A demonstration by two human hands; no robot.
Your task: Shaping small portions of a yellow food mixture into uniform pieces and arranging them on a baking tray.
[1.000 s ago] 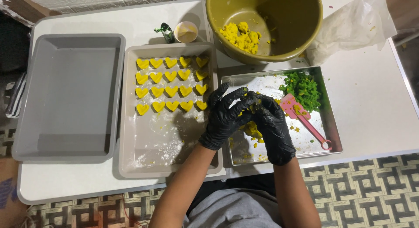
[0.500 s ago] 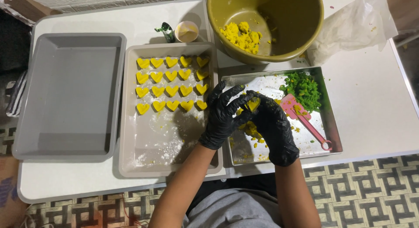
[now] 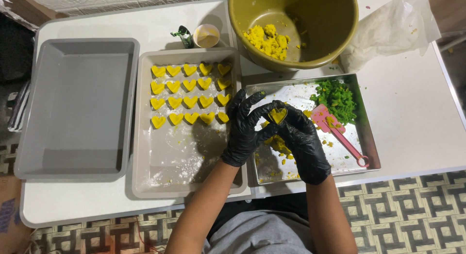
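We note that the left hand (image 3: 245, 130) and right hand (image 3: 301, 140), previously cupped shut, have parted to pinch a now exposed yellow heart (image 3: 278, 115) above the steel tray (image 3: 361, 125), shaping apparently complete.

One view only, from a camera on the person's head, looking almost straight down on the white rectangular table (image 3: 427, 132). The near edge runs along the bottom with patterned floor tiles (image 3: 412, 210) beneath it; the far edge meets the top of the frame. It sits close enough that the two black-gloved hands fill the centre, and both table sides just fit in view.
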